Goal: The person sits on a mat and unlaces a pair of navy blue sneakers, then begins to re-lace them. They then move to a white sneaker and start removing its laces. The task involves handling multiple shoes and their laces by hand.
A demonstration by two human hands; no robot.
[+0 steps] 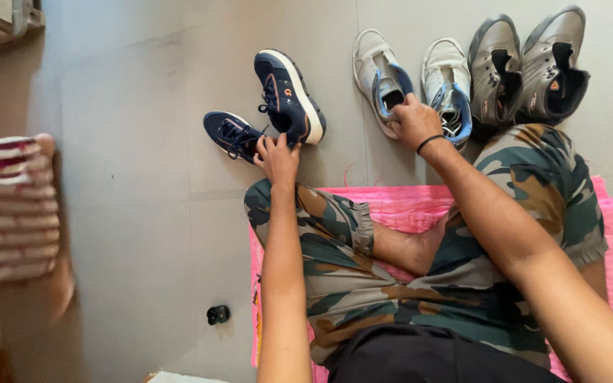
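The left hand [276, 157] pinches the heel of a navy sneaker [234, 134] on the grey floor [143, 213]; its mate [289, 96] lies touching, tilted. The right hand [413, 122] is closed on a white-and-blue shoe [379, 74]; its partner [448, 81] and a grey pair [526, 67] stand alongside. The person sits on a pink mat [399, 206]. No shoe is on a foot yet.

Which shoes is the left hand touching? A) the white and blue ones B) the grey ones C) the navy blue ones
C: the left hand rests on the navy blue shoes, while the right hand is over at the white and blue shoes.
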